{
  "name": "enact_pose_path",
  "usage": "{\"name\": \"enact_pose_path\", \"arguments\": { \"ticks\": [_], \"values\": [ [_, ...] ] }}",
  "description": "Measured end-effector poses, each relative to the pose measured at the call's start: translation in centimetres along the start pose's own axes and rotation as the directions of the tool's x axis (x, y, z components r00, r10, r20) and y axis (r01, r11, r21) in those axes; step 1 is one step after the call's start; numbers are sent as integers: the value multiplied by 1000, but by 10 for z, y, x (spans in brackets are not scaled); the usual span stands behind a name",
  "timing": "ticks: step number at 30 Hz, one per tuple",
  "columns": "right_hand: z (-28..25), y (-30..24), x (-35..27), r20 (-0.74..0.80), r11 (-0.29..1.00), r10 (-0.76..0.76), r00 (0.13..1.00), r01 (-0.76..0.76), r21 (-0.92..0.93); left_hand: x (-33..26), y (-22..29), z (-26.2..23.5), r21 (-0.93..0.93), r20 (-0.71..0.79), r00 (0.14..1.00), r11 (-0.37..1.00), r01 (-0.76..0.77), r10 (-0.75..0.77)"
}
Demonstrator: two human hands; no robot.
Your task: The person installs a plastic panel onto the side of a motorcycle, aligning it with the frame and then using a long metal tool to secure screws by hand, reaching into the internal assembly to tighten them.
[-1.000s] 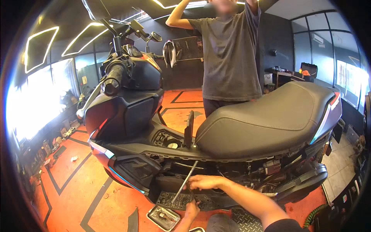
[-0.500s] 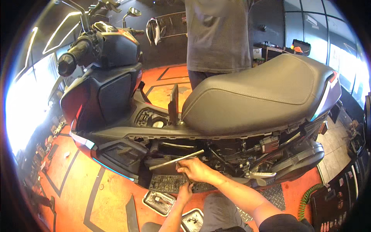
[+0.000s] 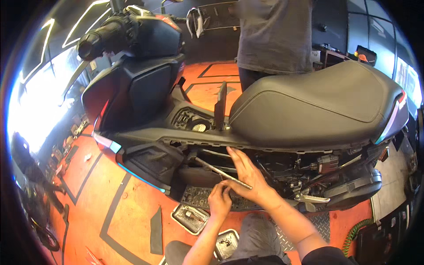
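Observation:
A scooter with its lower side panel off stands across the view, its black seat (image 3: 313, 104) to the right. At its open side is a T-handle wrench (image 3: 221, 171), its metal crossbar slanting down to the right. My left hand (image 3: 220, 201) is closed around the wrench's shaft below the bar, and the fingers hide most of the shaft. My right hand (image 3: 247, 174) lies by the bar with its fingers stretched out toward the frame, touching the bar near its right end. The wrench's tip is hidden, so what it meets cannot be seen.
Two small trays, one (image 3: 173, 214) left of my left forearm and one (image 3: 237, 236) between my legs, hold small parts. A dark flat strip (image 3: 156, 234) lies on the orange floor. A green coiled hose (image 3: 353, 234) is at right. Another person (image 3: 276, 39) stands behind the scooter.
The wrench's crossbar has turned from rising rightward to sloping down rightward. My right hand has gone from gripping it to open fingers. The view has shifted, moving the scooter rightward.

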State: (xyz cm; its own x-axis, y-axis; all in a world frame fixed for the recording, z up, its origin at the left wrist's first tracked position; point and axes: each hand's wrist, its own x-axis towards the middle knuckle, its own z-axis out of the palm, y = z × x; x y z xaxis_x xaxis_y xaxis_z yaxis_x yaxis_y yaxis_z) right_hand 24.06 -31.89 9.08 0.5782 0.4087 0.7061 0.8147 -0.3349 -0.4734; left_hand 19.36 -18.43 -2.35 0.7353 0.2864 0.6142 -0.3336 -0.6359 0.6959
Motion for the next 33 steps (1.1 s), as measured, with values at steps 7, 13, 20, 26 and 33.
{"name": "enact_pose_path", "arguments": {
  "ticks": [7, 13, 20, 26, 33],
  "values": [
    [-24, 29, 59, 637, 420, -550, 541, 838, -349, 38, 2, 1, -144, 363, 932, 986, 79, -21],
    [7, -19, 88, 789, 759, 257, 557, 389, -522, 49, 15, -11, -400, 330, 943, 898, 183, -46],
    [-22, 18, 108, 693, 572, -262, 671, 687, -449, 56, -4, -18, -262, 378, 926, 962, 80, 26],
    [-49, 5, 84, 785, 517, -182, 593, 737, -437, 65, -5, -29, -361, 452, 892, 921, 149, 33],
    [2, -39, 84, 794, 634, -326, 514, 742, -220, 49, -14, -11, -262, 387, 900, 959, -104, 203]
  ]
}}
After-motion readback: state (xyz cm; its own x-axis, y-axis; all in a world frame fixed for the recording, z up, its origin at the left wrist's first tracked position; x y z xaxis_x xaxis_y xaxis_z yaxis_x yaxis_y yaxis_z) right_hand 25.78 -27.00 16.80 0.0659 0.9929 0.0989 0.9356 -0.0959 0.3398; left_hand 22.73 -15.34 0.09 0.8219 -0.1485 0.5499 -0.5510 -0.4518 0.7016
